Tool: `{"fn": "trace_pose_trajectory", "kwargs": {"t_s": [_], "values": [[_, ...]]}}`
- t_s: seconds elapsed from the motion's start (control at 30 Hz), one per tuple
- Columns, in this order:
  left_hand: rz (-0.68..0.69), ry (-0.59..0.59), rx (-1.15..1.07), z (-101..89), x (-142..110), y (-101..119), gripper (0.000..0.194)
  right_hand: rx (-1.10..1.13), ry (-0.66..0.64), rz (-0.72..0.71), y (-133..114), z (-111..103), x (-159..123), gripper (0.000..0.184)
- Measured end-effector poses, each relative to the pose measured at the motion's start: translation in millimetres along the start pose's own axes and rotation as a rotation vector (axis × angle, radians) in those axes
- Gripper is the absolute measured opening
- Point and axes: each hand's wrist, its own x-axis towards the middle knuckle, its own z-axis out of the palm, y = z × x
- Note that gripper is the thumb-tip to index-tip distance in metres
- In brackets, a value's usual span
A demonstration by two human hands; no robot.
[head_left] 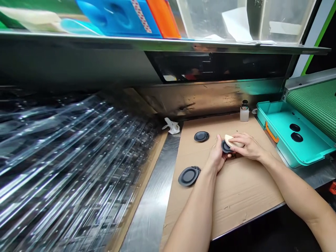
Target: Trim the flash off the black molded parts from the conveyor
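Note:
My left hand point(217, 158) is closed around a small black round disc point(225, 147) held just above the cardboard sheet point(236, 189). My right hand point(246, 145) pinches a pale cream pad point(229, 140) and presses it against the top of that disc. Two more black discs lie on the cardboard: one point(201, 136) behind my hands, another point(189, 175) to the left of my left forearm.
A teal tray point(273, 115) at the right holds two black discs point(295, 132). A small white bottle point(244, 111) stands at the back. A crumpled white cloth point(172, 126) lies by the cardboard's far left corner. Stacked clear plastic trays point(68, 168) fill the left. A shelf point(157, 43) hangs overhead.

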Motion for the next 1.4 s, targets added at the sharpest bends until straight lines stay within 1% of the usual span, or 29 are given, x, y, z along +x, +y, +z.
{"fn": "trace_pose_trajectory", "kwargs": {"t_s": [0.1,0.17,0.23,0.33,0.4,0.47,0.57,0.6,0.67,0.73,0.8,0.87,1.0,1.07,1.13,1.17,1.27,1.4], "values": [[-0.031,-0.064,-0.173,-1.8,-2.4,6.6,0.042,-0.019,0.095,0.029,0.8,1.9,0.1,0.033],[-0.027,-0.075,-0.236,-2.3,-3.0,9.2,0.032,-0.012,0.113,0.022,0.6,3.0,0.2,0.036],[-0.016,-0.051,-0.257,-2.5,-2.1,9.0,0.032,-0.018,0.078,-0.011,-2.5,5.9,-0.3,0.039],[-0.022,0.018,-0.201,-2.2,0.1,5.5,0.047,-0.067,-0.006,-0.051,-13.9,15.3,-2.9,0.04],[-0.048,0.051,-0.159,-1.3,0.4,3.7,0.055,-0.094,-0.037,-0.055,-23.9,22.7,-5.9,0.041],[-0.032,0.061,-0.193,0.3,-0.5,3.2,0.052,-0.115,-0.051,-0.055,-32.6,28.6,-8.6,0.042],[0.033,0.042,-0.312,3.7,-1.9,3.5,0.038,-0.162,-0.063,-0.053,-38.3,33.3,-9.2,0.041],[0.04,0.035,-0.341,5.0,-2.1,3.3,0.039,-0.183,-0.06,-0.043,-37.8,34.2,-7.9,0.041],[0.035,0.02,-0.373,7.5,-1.6,1.4,0.048,-0.224,-0.037,-0.001,-33.4,35.6,-3.1,0.041],[0.033,0.022,-0.377,9.9,-0.5,-2.0,0.053,-0.264,0.013,0.081,-27.0,37.0,2.8,0.042],[0.013,0.033,-0.365,11.2,0.7,-5.9,0.048,-0.298,0.076,0.187,-22.7,38.9,6.2,0.043],[-0.024,0.053,-0.353,10.6,1.7,-8.7,0.045,-0.32,0.089,0.245,-23.7,41.8,5.0,0.043],[-0.092,0.035,-0.346,4.9,3.7,-9.0,0.049,-0.341,-0.029,0.176,-36.0,48.5,-2.4,0.042],[-0.077,0.029,-0.358,2.8,4.7,-8.2,0.046,-0.369,-0.01,0.238,-39.4,50.3,-2.2,0.041],[-0.057,0.05,-0.375,2.5,5.4,-7.8,0.043,-0.403,0.024,0.309,-39.8,51.6,-0.4,0.041],[-0.063,0.055,-0.38,2.8,5.5,-7.7,0.044,-0.415,0.024,0.309,-39.4,52.3,0.2,0.042],[-0.088,0.045,-0.371,4.2,5.2,-7.4,0.049,-0.42,-0.028,0.227,-37.8,53.9,-0.2,0.042],[-0.058,0.069,-0.379,5.2,4.1,-7.5,0.044,-0.455,-0.004,0.356,-38.8,53.7,-2.1,0.041]]}}
